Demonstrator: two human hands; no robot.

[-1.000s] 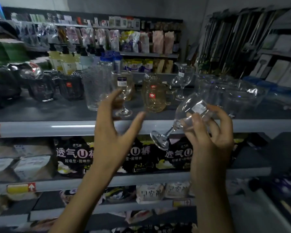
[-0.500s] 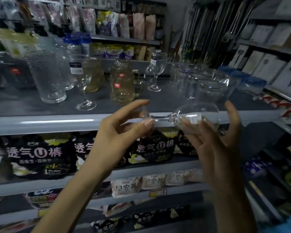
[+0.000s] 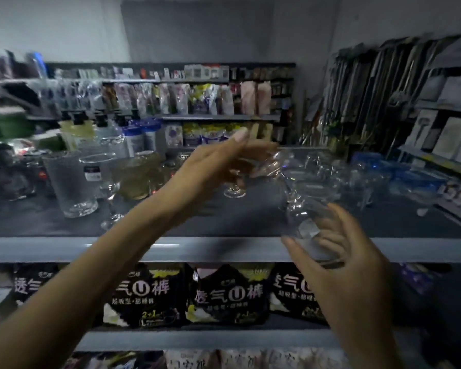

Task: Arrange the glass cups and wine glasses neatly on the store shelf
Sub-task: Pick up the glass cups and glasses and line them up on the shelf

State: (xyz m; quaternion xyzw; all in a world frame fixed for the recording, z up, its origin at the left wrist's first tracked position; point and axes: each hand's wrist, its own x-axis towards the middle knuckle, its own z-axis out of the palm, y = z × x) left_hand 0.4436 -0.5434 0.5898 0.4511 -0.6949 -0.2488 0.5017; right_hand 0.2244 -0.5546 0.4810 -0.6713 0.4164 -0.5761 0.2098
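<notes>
Above the grey store shelf (image 3: 64, 249)'s bare front edge, the clear stemmed wine glass (image 3: 298, 214) tilts foot-up, level before; right hand (image 3: 351, 262) cups its bowl, left hand (image 3: 213, 169) meets the foot, grip blurred.

Clear, smooth, glossy glass on the wine glass (image 3: 301, 217), w/ a small white paper-looking sticker (image 3: 308, 230). Rough pebbled glass on the tumbler (image 3: 72, 182), def not smooth. Amber-tinted glass for the mug (image 3: 136, 174), texture too blurry to call. Dark matt shelf top (image 3: 224, 217); front edge (image 3: 171, 249) grey, smooth, prob painted metal w/ a slight sheen. Shiny plastic film on the black packs (image 3: 224, 294).
</notes>
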